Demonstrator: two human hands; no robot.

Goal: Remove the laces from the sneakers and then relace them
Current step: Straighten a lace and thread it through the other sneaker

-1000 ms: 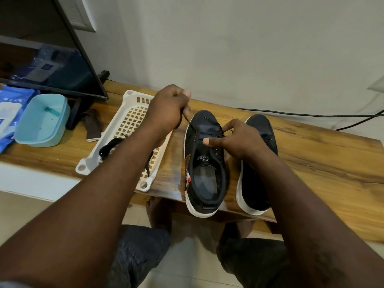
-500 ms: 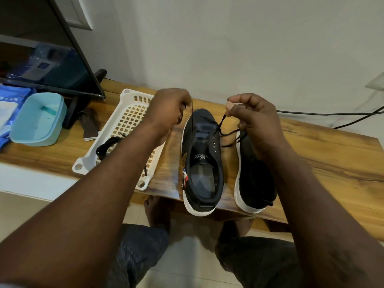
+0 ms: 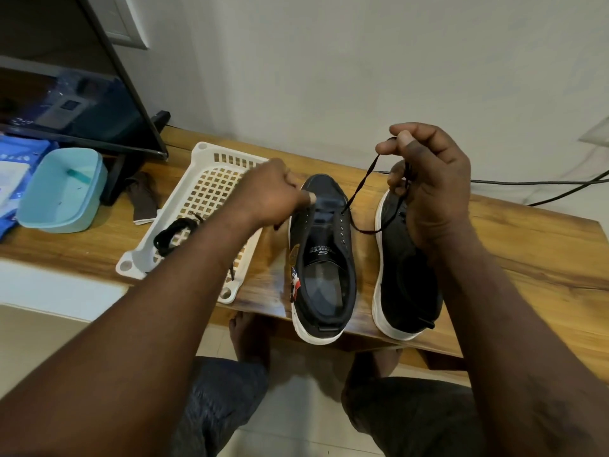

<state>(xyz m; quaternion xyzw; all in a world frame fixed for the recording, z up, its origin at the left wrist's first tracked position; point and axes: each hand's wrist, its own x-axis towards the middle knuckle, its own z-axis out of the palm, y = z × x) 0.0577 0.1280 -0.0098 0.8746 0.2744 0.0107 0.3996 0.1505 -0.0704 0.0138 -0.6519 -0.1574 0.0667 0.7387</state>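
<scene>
2 dark low-top sneakers with thick white rubber soles stand side by side on the glossy, grained wooden tabletop (image 3: 527, 258), toes pointing at the wall and heels at the near edge. The first sneaker (image 3: 323, 258), in front of the left hand, has a matte upper pierced by small round eyelets, an oval opening with a smooth grey insole, and a printed tongue label. The second sneaker (image 3: 405, 275) sits just beside it, partly hidden behind the right forearm.

The right hand (image 3: 428, 186) is raised above the second sneaker's toe, thumb and forefinger pinching a thin black cord lace (image 3: 359, 189). From that pinch 1 strand slants down to an eyelet on the first sneaker near its toe; a slack loop droops between the 2 sneakers and climbs back to the lower curled fingers.

The left hand (image 3: 273, 199) is blurred, fingers curled at the first sneaker's toe end with the thumb tip at the tongue; whether it grips anything I cannot tell.

Beside the first sneaker lies a white plastic basket (image 3: 211, 192) with a square lattice floor, holding a coiled black lace (image 3: 174, 232). Further along sit a flat brown strip (image 3: 143, 202), a rounded teal plastic tub (image 3: 62, 189) and the dark screen (image 3: 82, 94) on its stand. A thin black cable (image 3: 543, 183) runs along the wall.
</scene>
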